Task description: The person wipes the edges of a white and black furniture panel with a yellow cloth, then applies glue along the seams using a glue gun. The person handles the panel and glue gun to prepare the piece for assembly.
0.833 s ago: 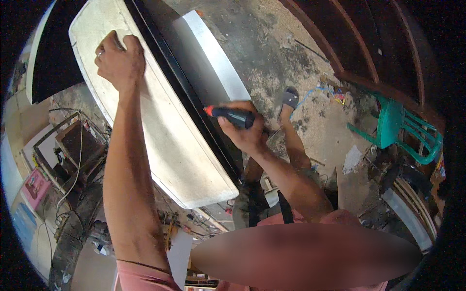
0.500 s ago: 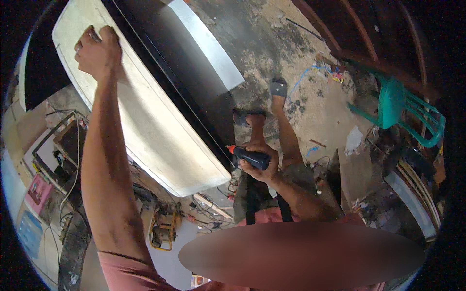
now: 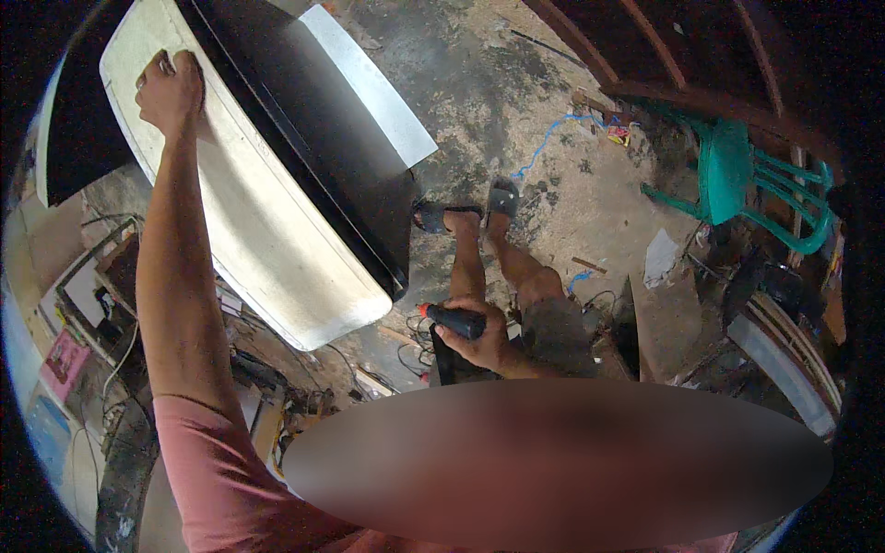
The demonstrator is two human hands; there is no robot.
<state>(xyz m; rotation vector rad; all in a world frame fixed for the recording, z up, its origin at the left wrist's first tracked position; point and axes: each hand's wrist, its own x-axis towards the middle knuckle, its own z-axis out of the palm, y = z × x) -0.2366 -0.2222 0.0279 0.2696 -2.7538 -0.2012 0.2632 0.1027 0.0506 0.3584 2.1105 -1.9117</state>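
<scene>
Left hand [image 3: 171, 92] stretched out, pressed flat on a white panel [image 3: 267, 249], right hand [image 3: 479, 336] closed round a black-handled tool [image 3: 454, 321] near the knees, stained concrete floor [image 3: 516, 101], green plastic chair [image 3: 747, 184] seen beyond.

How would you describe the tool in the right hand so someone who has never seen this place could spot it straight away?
Start at the big white panel leaning across the upper left, which the left hand steadies near its top. Go to its lower rounded corner, then just right, above the person's knees: the right hand grips a screwdriver there. Its black handle with a red tip sets it apart from the cables and scraps on the floor.
</scene>
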